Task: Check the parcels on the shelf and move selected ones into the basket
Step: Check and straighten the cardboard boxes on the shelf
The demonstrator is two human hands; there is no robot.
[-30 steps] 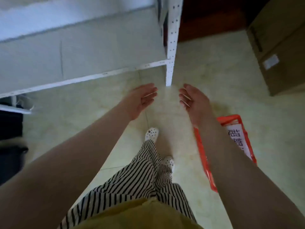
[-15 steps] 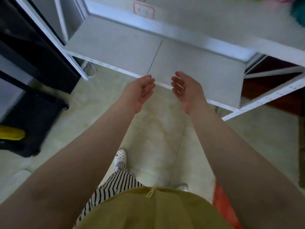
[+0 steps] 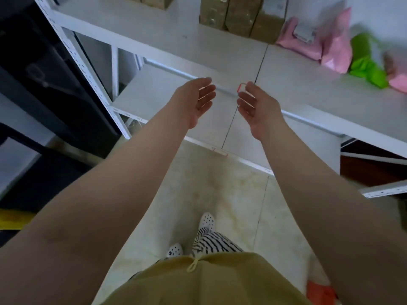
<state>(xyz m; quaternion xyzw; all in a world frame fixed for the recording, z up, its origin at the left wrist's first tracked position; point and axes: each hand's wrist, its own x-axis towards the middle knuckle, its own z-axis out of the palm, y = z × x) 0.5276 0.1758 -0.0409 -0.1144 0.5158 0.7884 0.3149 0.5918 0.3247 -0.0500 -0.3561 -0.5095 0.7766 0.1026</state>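
Head view: left hand (image 3: 196, 102) and right hand (image 3: 255, 106) both released, palms facing, holding nothing. Brown parcels (image 3: 240, 14) and pink bags (image 3: 326, 40) sit on shelf (image 3: 286, 84) beyond fingertips. Basket (image 3: 319, 292) corner behind right forearm.

Quick count, going by the white shelf (image 3: 198, 49): three brown cardboard parcels (image 3: 240, 14) stand side by side at the back of its upper board, plus part of a fourth brown box (image 3: 152, 0) further left along the same board, cut off by the frame edge. Right of those sit two pink bags (image 3: 326, 40), maybe a third pink one (image 3: 398, 82) at the far right edge but it's too blurry to call, and one green bag (image 3: 365, 62) between them. In front of the shelf: two hands, left hand (image 3: 196, 102) and right hand (image 3: 255, 108), both empty, two spotted white shoes (image 3: 207, 221) on the floor, and one bit of the orange basket (image 3: 319, 293) at the bottom right.
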